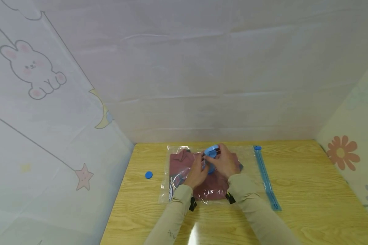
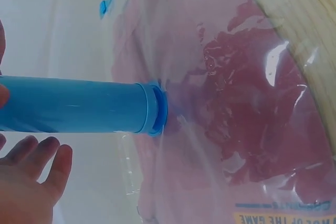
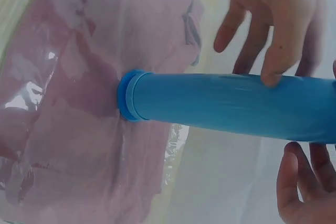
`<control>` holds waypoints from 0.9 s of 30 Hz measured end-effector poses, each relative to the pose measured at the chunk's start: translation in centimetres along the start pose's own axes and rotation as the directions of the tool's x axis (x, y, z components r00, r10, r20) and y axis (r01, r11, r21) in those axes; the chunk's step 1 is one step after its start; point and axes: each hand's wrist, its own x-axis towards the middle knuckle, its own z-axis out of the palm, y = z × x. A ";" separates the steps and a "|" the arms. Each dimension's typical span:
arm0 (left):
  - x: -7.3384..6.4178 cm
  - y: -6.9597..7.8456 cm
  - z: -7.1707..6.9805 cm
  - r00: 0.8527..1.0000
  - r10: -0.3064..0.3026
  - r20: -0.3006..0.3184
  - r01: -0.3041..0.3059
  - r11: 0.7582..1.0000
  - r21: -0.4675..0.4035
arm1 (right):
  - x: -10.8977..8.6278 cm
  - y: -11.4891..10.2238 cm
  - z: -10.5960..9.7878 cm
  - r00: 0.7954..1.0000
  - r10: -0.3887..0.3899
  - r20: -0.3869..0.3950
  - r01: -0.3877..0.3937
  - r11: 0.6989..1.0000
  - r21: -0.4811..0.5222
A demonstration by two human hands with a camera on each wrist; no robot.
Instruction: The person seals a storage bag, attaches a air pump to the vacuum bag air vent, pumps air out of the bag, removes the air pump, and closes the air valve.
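A blue hand pump (image 1: 213, 151) stands upright on the round valve of a clear vacuum storage bag (image 1: 248, 160). Folded dusty-red clothing (image 1: 213, 187) lies inside the bag, with printed lettering showing in the left wrist view. My left hand (image 1: 197, 173) is at the left of the pump; in the right wrist view its fingertip touches the blue tube (image 3: 210, 98). From the other side, my right hand (image 1: 225, 163) grips the pump near its top, thumb across the front. The pump's base (image 2: 155, 108) sits against the bag's surface. My hands partly hide the tube in the head view.
A round blue cap (image 1: 148, 175) lies on the wooden table (image 1: 303, 177), left of the bag. The blue zip strip (image 1: 266, 180) runs along the bag's right end, with a slider (image 1: 257, 147) at its far end. Printed wall sheets (image 1: 184, 85) stand behind and at both sides.
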 end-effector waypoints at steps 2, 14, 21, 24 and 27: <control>0.0 0.1 0.0 1.000 0.002 -0.010 -0.002 1.000 0.000 | 0.1 0.0 0.2 1.000 0.019 -0.019 -0.019 1.000 -0.023; 0.2 0.7 0.3 0.998 0.009 -0.066 -0.007 1.000 0.030 | -0.2 0.0 1.1 0.995 0.049 -0.084 -0.047 0.999 0.026; 0.2 0.8 0.2 0.997 -0.035 -0.067 0.037 0.999 0.019 | -0.1 0.4 1.1 0.997 0.043 -0.066 -0.040 0.999 0.037; 0.2 0.8 0.2 0.997 -0.017 -0.069 0.019 0.999 0.036 | 0.0 0.8 1.1 0.999 0.023 -0.046 -0.020 0.998 0.057; 0.3 0.5 0.2 0.998 0.002 -0.070 0.002 0.998 0.064 | 0.2 1.1 1.0 1.000 -0.019 -0.018 0.020 0.998 0.053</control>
